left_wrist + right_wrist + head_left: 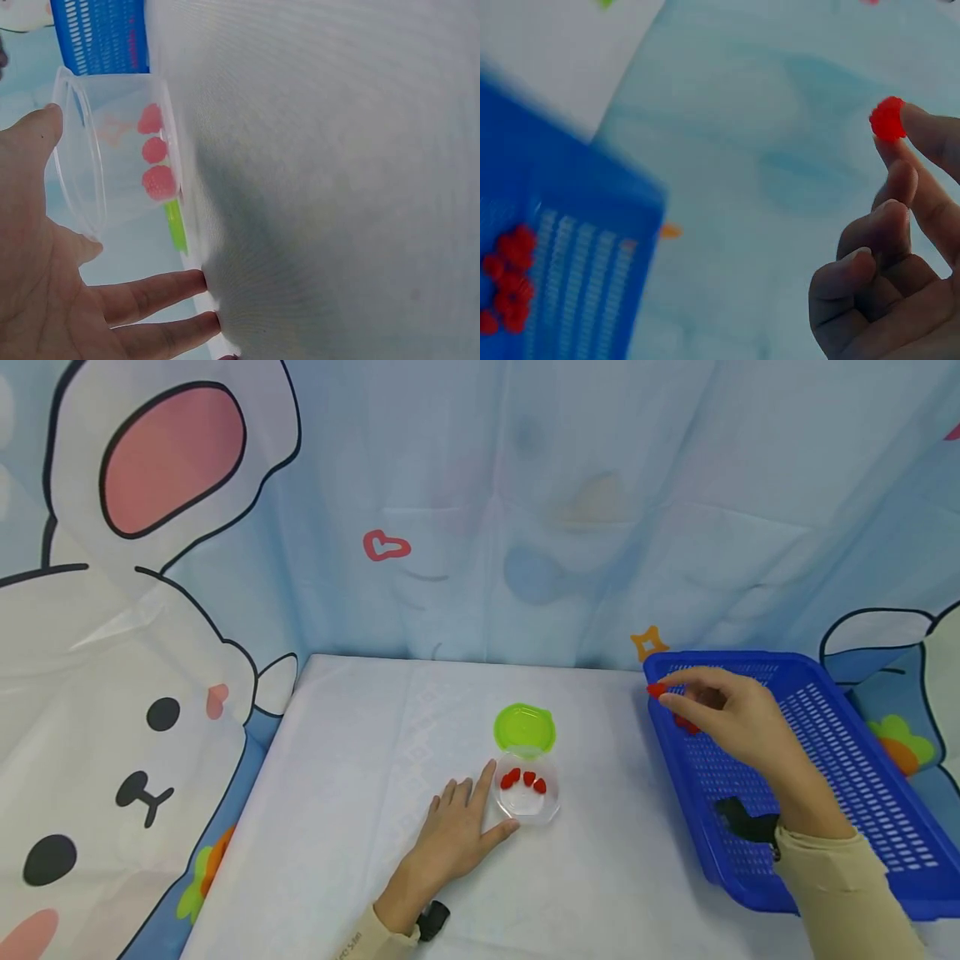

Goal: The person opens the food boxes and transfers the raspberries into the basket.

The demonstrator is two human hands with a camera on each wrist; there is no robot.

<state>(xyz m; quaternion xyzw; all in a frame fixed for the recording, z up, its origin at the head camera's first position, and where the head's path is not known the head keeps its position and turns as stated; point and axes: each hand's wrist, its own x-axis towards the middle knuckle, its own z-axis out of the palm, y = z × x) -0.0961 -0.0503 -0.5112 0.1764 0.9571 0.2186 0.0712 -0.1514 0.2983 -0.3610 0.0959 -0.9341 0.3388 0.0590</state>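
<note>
Between thumb and forefinger my right hand (731, 714) pinches a bumpy red raspberry (887, 118), raised over the far left corner of the blue basket (678, 785). My left hand (453, 835) rests on the white tabletop with straight, spread fingers, its thumb and forefinger right at the side of a clear plastic cup (124, 150). Several red raspberries (154, 150) lie on the bottom of that cup. Just behind the cup is a bright green lid (525, 727). More raspberries (511, 281) sit in a small heap inside the basket, partly hidden by the right hand in the head view.
The slatted basket takes up the table's right side. A white cloth (360, 735) covers the table. Behind it hangs a light blue curtain (465, 585) with cartoon prints, which also runs down the left side.
</note>
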